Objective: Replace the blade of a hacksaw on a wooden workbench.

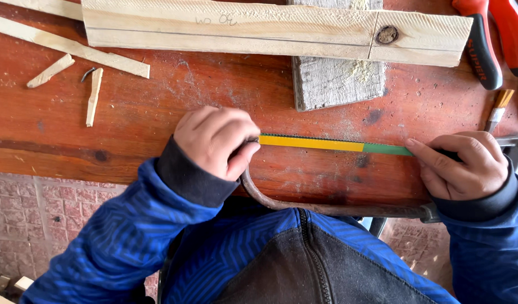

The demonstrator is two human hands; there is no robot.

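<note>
We're fitting the yellow-and-green hacksaw blade [332, 144]: left hand [216, 141] pinches one end, right hand [467, 166] the other; tensioning's next, probably.

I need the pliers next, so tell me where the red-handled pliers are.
In the head view, the red-handled pliers lie at the top right corner of the wooden table, just right of the long pale plank and above the right hand.

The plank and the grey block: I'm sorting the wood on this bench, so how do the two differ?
The plank is pale and fresh-looking, while the grey block is weathered. The plank lies lengthwise along the bench; the block runs crosswise, passing under it. The plank has a dark knot and a line drawn along it; the block carries loose sawdust. Both are rough-sawn wood.
</note>
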